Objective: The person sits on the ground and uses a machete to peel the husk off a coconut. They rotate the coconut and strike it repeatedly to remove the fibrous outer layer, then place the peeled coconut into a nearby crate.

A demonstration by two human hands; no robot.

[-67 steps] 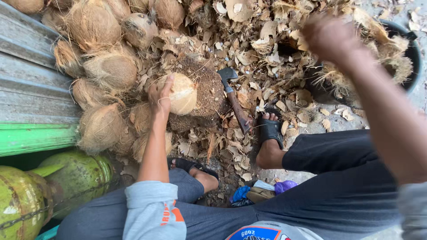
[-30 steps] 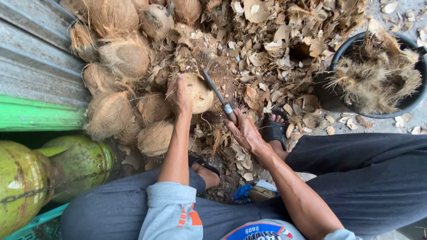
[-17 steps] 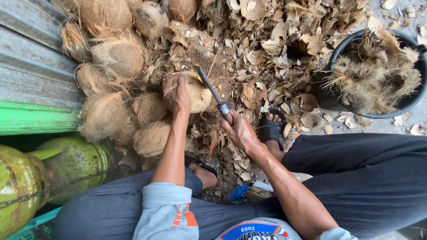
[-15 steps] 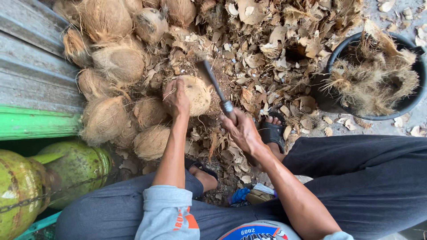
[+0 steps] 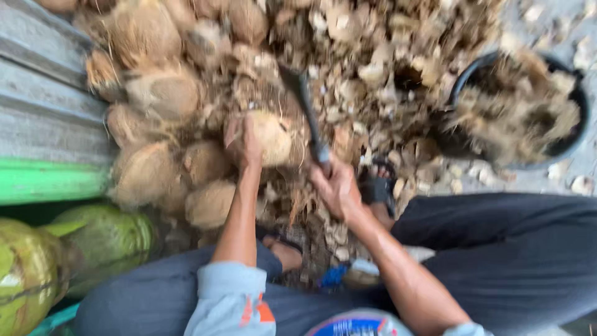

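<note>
Pale, half-husked coconut [image 5: 270,135], fibrous

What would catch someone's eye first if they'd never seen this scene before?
First, at the centre, the left hand steadying a pale, partly husked coconut while the right hand grips a dark cleaver whose blade points up over it. Around them lies a heap of brown coconuts against a grey corrugated wall, green coconuts at lower left, and a black tub of husk fibre at upper right.
</note>
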